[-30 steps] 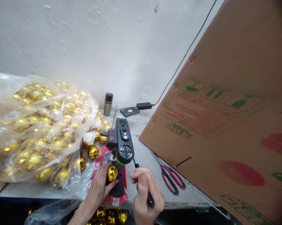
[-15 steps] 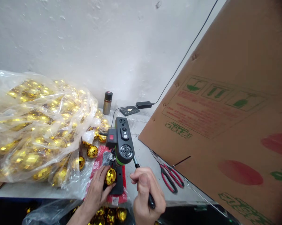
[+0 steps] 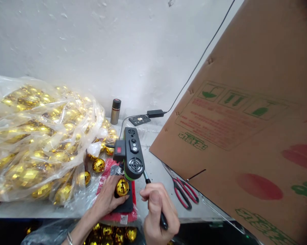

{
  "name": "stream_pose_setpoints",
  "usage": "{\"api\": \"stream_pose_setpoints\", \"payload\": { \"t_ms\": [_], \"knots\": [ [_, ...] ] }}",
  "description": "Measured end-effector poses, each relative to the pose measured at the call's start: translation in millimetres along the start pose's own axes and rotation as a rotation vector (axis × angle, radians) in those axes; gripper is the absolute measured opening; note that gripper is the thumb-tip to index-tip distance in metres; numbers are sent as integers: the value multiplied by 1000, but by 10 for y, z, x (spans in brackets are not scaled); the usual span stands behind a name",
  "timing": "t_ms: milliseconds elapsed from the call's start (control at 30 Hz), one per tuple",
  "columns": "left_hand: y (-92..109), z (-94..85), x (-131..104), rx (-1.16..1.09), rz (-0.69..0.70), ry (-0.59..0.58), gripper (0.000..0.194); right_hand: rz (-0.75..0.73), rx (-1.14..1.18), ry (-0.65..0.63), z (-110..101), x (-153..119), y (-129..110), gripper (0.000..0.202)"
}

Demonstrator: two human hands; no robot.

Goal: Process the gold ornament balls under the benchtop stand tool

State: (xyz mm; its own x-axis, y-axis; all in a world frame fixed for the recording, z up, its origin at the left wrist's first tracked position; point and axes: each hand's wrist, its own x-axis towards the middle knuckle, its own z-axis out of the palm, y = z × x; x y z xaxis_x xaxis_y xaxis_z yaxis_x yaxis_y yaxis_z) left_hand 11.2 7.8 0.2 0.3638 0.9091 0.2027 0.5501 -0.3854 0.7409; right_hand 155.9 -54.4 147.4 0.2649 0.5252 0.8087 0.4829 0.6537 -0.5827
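Between the thumb and fingers of my left hand [image 3: 107, 195] is a gold mirrored ball [image 3: 122, 187], held at the front of a small black bench drill press [image 3: 134, 153]. The ball sits just under the machine's head, over its black base [image 3: 128, 203]; whether it touches the tool above is hidden. My right hand [image 3: 159, 212] is wrapped round the black-gripped lever [image 3: 164, 220] that comes out of the machine's right side. Under the base lies a red plastic sheet [image 3: 131, 216].
A big clear plastic bag [image 3: 74, 119] of gold balls fills the left. More gold balls [image 3: 107, 231] lie below the table edge. Red-handled scissors [image 3: 185, 190] rest at right beside a large cardboard box [image 3: 219, 136]. A spray can [image 3: 115, 111], phone [image 3: 139, 119] and power adapter [image 3: 155, 113] stand behind.
My left hand has moved the gold ball slightly up and right, further under the machine's head. My right hand stays on the lever. The whole view has shifted a little.
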Motion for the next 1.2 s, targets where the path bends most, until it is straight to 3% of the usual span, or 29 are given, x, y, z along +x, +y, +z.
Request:
{"api": "stream_pose_setpoints", "payload": {
  "t_ms": [200,333,500,767,1200],
  "knots": [
    [-20,81,-43,9,7,30,44,-84,-37,-3,-6,-136,110,25],
    [-28,98,-41,4,-4,30,41,-175,-133,90,40,-351,255,33],
    [-75,157,-49,-4,-4,33,45,-128,-118,141,118,-574,395,38],
    [-137,205,-48,-5,41,62,51,-107,-59,197,155,-673,482,40],
    [-100,173,-36,-17,-4,45,53,-143,-69,220,203,-707,544,46]
  ]
}}
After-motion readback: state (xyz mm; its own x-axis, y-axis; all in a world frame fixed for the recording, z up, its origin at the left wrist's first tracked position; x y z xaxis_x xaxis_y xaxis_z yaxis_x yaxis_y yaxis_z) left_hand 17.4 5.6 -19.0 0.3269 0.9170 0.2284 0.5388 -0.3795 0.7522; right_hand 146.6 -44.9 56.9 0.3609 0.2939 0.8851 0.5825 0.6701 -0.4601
